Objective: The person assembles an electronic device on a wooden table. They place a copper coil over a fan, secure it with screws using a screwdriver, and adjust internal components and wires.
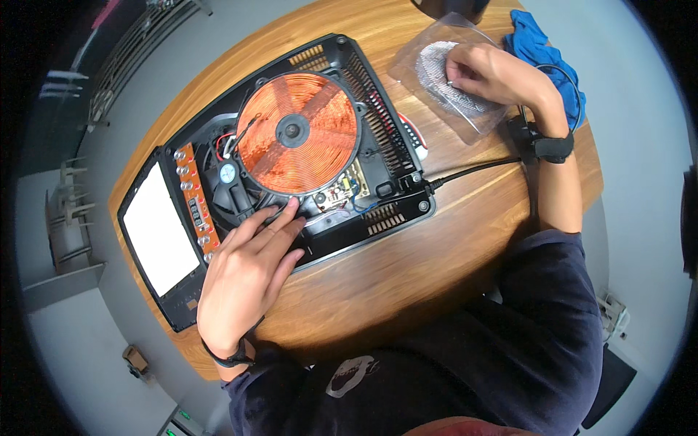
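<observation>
An opened induction cooker point(320, 251) lies on the table, its round copper coil point(327, 145) exposed. Below the coil, my left hand point(247, 265) rests on the near side of the housing, fingers stretched out and fingertips by the coil's edge. Over at the upper right, my right hand point(494, 73) is closed in a pinch above a clear plastic tray point(476, 131) with a round silvery patterned middle point(436, 65). A tiny pale speck shows at those fingertips, too small to name. Beside the coil sit a circuit board point(342, 190) and an orange display board point(190, 192).
A black power cord point(476, 170) runs from the cooker toward my right wrist. Crumpled blue cloth point(538, 43) lies at the table's far right, near a dark round object point(451, 7). A white panel point(160, 229) forms the cooker's left end, close to the wooden table's point(378, 280) edge.
</observation>
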Demonstrator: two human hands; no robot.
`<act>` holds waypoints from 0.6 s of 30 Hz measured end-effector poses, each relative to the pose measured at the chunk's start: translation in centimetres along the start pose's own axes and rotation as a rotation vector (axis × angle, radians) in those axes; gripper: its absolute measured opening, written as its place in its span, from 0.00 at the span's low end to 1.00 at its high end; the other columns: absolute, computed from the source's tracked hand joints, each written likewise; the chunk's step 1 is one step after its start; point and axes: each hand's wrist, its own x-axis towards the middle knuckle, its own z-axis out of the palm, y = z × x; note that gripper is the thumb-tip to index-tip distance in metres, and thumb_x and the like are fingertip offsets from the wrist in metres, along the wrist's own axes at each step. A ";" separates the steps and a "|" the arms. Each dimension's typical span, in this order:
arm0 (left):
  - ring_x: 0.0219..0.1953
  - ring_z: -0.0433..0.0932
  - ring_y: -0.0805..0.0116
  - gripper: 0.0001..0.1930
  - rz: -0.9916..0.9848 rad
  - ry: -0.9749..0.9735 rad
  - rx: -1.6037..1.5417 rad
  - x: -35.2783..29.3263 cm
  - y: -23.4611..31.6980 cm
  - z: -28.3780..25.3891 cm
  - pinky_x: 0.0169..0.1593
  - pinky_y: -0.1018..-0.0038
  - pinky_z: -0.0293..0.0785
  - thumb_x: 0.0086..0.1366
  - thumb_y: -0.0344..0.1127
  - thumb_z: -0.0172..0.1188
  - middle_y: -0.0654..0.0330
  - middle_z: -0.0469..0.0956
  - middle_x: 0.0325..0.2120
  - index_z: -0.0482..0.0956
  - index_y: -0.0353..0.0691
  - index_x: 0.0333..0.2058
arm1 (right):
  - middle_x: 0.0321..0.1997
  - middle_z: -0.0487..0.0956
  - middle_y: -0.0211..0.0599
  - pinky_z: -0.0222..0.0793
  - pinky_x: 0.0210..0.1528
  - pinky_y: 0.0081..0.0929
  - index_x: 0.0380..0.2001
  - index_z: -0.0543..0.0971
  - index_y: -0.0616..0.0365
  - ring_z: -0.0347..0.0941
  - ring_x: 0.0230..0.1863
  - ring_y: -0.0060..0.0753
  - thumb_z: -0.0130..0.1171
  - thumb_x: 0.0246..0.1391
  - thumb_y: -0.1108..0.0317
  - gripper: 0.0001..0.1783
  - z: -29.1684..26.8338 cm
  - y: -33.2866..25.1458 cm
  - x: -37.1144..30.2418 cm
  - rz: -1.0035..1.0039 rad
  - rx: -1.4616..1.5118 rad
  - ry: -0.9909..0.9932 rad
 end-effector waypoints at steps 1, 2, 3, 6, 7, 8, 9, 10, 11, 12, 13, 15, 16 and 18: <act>0.67 0.81 0.47 0.19 0.003 0.007 0.008 -0.1 0.0 0.0 0.68 0.56 0.80 0.72 0.33 0.71 0.52 0.84 0.68 0.87 0.32 0.58 | 0.39 0.85 0.45 0.79 0.49 0.41 0.43 0.81 0.64 0.83 0.42 0.47 0.68 0.70 0.71 0.07 -0.3 -0.1 0.1 0.004 -0.015 0.000; 0.67 0.81 0.47 0.19 0.006 0.014 0.017 -0.2 0.0 0.0 0.68 0.56 0.80 0.72 0.33 0.71 0.52 0.84 0.68 0.87 0.33 0.58 | 0.40 0.85 0.43 0.79 0.49 0.39 0.44 0.81 0.64 0.83 0.42 0.43 0.68 0.71 0.71 0.07 -0.6 -0.1 0.2 -0.050 0.030 0.067; 0.67 0.82 0.47 0.18 0.005 0.022 0.024 -0.3 0.0 0.0 0.68 0.56 0.80 0.73 0.34 0.70 0.52 0.85 0.67 0.88 0.33 0.58 | 0.41 0.85 0.41 0.79 0.49 0.38 0.45 0.81 0.63 0.83 0.43 0.40 0.67 0.72 0.70 0.08 -0.8 -0.1 0.2 -0.104 0.076 0.132; 0.67 0.82 0.48 0.17 -0.014 0.056 -0.013 -0.4 -0.2 0.2 0.67 0.56 0.80 0.74 0.34 0.69 0.53 0.86 0.65 0.89 0.34 0.58 | 0.43 0.83 0.35 0.80 0.52 0.31 0.49 0.80 0.63 0.81 0.44 0.29 0.66 0.75 0.70 0.08 -1.8 -2.9 0.5 -0.103 0.276 0.239; 0.67 0.82 0.50 0.16 -0.004 0.084 -0.011 -0.3 -0.5 0.3 0.66 0.56 0.81 0.76 0.33 0.67 0.53 0.88 0.63 0.89 0.34 0.57 | 0.43 0.83 0.34 0.80 0.52 0.30 0.49 0.81 0.63 0.80 0.44 0.27 0.67 0.75 0.70 0.08 -1.8 -3.4 0.4 -0.149 0.300 0.276; 0.67 0.83 0.52 0.15 0.017 0.143 0.018 -0.2 -0.3 0.3 0.65 0.56 0.81 0.76 0.32 0.67 0.54 0.89 0.61 0.89 0.35 0.57 | 0.42 0.82 0.32 0.79 0.52 0.29 0.48 0.81 0.62 0.79 0.44 0.25 0.67 0.75 0.69 0.08 -1.7 -3.9 0.5 -0.200 0.333 0.311; 0.67 0.84 0.52 0.15 0.021 0.186 0.011 -0.1 0.0 0.1 0.64 0.56 0.81 0.75 0.31 0.67 0.54 0.89 0.59 0.90 0.35 0.57 | 0.42 0.82 0.32 0.79 0.51 0.28 0.48 0.81 0.62 0.80 0.44 0.26 0.68 0.75 0.69 0.08 -1.4 -4.9 0.5 -0.205 0.358 0.307; 0.66 0.84 0.52 0.15 0.015 0.238 0.005 -0.2 0.1 0.3 0.64 0.56 0.82 0.75 0.30 0.68 0.54 0.90 0.58 0.90 0.35 0.57 | 0.42 0.82 0.32 0.79 0.51 0.28 0.48 0.81 0.62 0.80 0.44 0.26 0.68 0.74 0.69 0.09 -1.2 -6.1 0.7 -0.222 0.379 0.296; 0.65 0.85 0.52 0.15 0.019 0.298 -0.014 -0.3 0.3 0.4 0.62 0.56 0.83 0.74 0.29 0.69 0.55 0.91 0.56 0.90 0.36 0.56 | 0.42 0.82 0.32 0.78 0.50 0.27 0.48 0.81 0.62 0.80 0.43 0.26 0.69 0.73 0.69 0.09 -1.0 -8.1 0.9 -0.260 0.325 0.294; 0.63 0.87 0.52 0.15 0.039 0.369 -0.030 -0.3 0.4 0.6 0.61 0.58 0.83 0.73 0.29 0.69 0.54 0.91 0.55 0.90 0.35 0.57 | 0.41 0.81 0.33 0.79 0.49 0.28 0.47 0.81 0.63 0.81 0.43 0.27 0.69 0.73 0.71 0.08 -0.4 -10.4 1.0 -0.257 0.294 0.293; 0.61 0.88 0.52 0.16 0.065 0.412 -0.077 -0.1 0.3 0.8 0.60 0.58 0.84 0.72 0.29 0.71 0.52 0.91 0.55 0.90 0.34 0.57 | 0.41 0.81 0.34 0.79 0.49 0.29 0.47 0.81 0.63 0.82 0.42 0.28 0.69 0.72 0.72 0.07 0.2 -12.6 0.6 -0.231 0.363 0.270; 0.57 0.89 0.51 0.17 0.098 0.489 -0.168 0.0 0.5 0.9 0.58 0.59 0.85 0.71 0.29 0.73 0.49 0.91 0.53 0.90 0.33 0.57 | 0.40 0.80 0.37 0.79 0.47 0.32 0.45 0.81 0.64 0.82 0.41 0.32 0.69 0.71 0.73 0.07 1.0 -16.4 0.4 -0.235 0.431 0.227; 0.54 0.90 0.50 0.17 0.112 0.526 -0.213 0.2 0.6 1.1 0.57 0.59 0.86 0.70 0.29 0.74 0.48 0.92 0.52 0.90 0.32 0.56 | 0.40 0.80 0.39 0.80 0.47 0.33 0.44 0.80 0.64 0.83 0.41 0.35 0.69 0.70 0.74 0.07 1.3 -17.9 0.4 -0.263 0.426 0.212; 0.50 0.91 0.49 0.18 0.106 0.568 -0.280 0.2 0.9 1.2 0.55 0.59 0.86 0.69 0.29 0.75 0.47 0.92 0.50 0.90 0.31 0.56 | 0.40 0.78 0.43 0.80 0.47 0.37 0.44 0.79 0.65 0.82 0.40 0.43 0.68 0.69 0.76 0.07 1.3 -20.5 0.3 -0.306 0.492 0.163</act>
